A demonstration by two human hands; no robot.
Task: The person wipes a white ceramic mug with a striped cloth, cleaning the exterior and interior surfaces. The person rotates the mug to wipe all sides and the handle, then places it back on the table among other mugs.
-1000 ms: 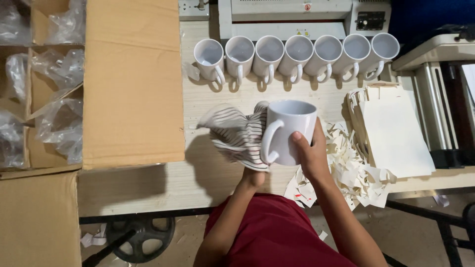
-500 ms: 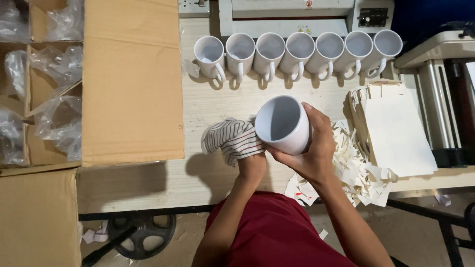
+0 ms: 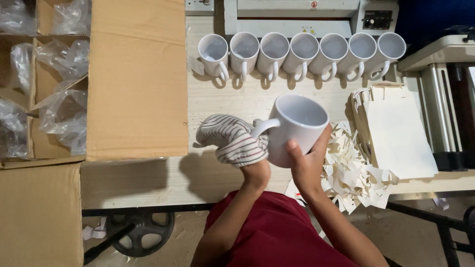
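My right hand (image 3: 306,162) grips a white mug (image 3: 297,126) from below, its mouth tilted up toward me and its handle pointing left. My left hand (image 3: 256,173) is wrapped in a striped cloth (image 3: 231,138) and presses it against the mug's side by the handle. Both hands hover over the wooden table (image 3: 227,101), near its front edge. The fingers of my left hand are hidden under the cloth.
Several white mugs (image 3: 302,49) stand in a row at the table's back, before a grey machine (image 3: 297,10). An open cardboard box (image 3: 133,79) with plastic bags (image 3: 64,99) fills the left. Paper scraps (image 3: 354,173) and a stack of sheets (image 3: 396,128) lie right.
The mug has turned in my right hand: its handle swung from facing me to pointing left. The cloth hand slid along the mug's side toward the handle.
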